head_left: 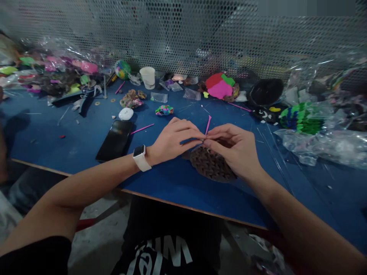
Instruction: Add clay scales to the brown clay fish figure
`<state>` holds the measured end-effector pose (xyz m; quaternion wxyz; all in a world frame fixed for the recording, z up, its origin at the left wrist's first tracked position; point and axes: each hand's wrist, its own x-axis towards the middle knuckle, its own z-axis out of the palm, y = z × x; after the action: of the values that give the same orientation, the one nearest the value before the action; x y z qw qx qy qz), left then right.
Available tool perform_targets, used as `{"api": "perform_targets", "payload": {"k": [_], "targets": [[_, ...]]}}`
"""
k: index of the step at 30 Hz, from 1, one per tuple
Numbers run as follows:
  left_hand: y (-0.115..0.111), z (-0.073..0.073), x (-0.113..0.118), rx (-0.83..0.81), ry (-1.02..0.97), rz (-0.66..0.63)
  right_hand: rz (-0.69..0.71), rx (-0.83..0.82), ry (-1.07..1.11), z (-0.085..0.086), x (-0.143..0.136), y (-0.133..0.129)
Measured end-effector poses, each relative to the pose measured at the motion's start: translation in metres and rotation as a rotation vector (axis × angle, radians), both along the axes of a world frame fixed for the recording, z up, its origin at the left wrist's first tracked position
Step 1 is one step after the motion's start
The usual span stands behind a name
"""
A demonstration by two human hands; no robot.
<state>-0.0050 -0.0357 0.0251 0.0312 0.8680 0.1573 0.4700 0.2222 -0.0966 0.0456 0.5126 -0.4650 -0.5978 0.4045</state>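
Observation:
Above the table edge, my left hand [176, 138] and my right hand [239, 147] meet fingertip to fingertip. Both pinch a small bit of brown clay [203, 140], mostly hidden by the fingers. Just below them lies a dark brown clay piece [212, 165] covered in overlapping scales; my right hand partly covers it. A pink modelling tool [208, 124] shows behind the fingertips; whether it is held or lying there I cannot tell.
A black phone [115, 140], a white case [126, 114] and another pink stick [142, 128] lie left. Farther back are a paper cup [148, 78], multicoloured clay [164, 110] and a black bowl [266, 91]. Plastic bags [323, 147] and a green scaled piece [301, 117] sit right.

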Motion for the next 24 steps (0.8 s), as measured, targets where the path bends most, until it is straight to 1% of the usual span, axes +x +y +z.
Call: {"api": "perform_targets", "payload": {"k": [4,7,9,11,13,15,17,19,22,24], "targets": [[-0.002,0.002,-0.001,-0.004,0.036,0.000,0.011,0.013,-0.061,-0.001,0.000,0.000],[0.000,0.004,-0.004,-0.046,0.117,0.013,0.017,0.065,-0.193,0.004,0.003,0.001],[0.004,0.004,-0.006,-0.073,0.243,0.019,0.004,0.127,-0.390,0.010,0.010,0.002],[0.008,0.001,-0.007,-0.106,0.394,0.010,0.005,0.176,-0.661,0.016,0.019,0.005],[0.011,-0.002,-0.006,-0.192,0.456,-0.021,0.025,0.180,-0.896,0.020,0.026,0.007],[0.010,-0.005,-0.003,-0.350,0.372,-0.045,0.026,0.148,-1.052,0.022,0.029,0.008],[0.007,-0.004,0.000,-0.517,0.227,-0.041,0.023,0.113,-1.142,0.021,0.026,0.008],[0.003,-0.001,0.002,-0.636,0.141,-0.032,0.039,0.087,-1.202,0.022,0.020,0.007],[0.001,0.001,0.003,-0.710,0.143,-0.008,0.114,0.038,-1.265,0.024,0.011,0.005],[0.002,-0.002,0.004,-0.731,0.150,0.013,0.126,0.020,-1.288,0.026,0.007,0.006]]}}
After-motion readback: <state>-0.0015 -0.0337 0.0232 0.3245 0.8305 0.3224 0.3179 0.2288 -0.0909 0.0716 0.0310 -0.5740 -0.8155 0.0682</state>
